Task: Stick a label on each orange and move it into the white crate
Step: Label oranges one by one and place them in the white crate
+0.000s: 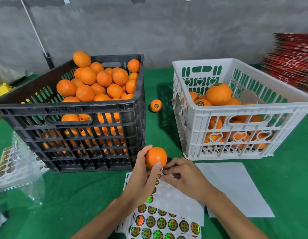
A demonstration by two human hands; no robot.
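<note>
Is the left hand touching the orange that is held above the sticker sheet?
Touching. The head view shows the left hand holding the orange, thumb and fingertips against its skin.

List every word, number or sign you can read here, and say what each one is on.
Round stickers on the sticker sheet under the hands: four Chinese characters in each, looks like "精选水果", though small.
Sticker on the loose orange between the crates: too small to read.
Stickers on oranges in the white crate: blurred.
Bagged sticker sheets, red stack: unreadable.
</note>
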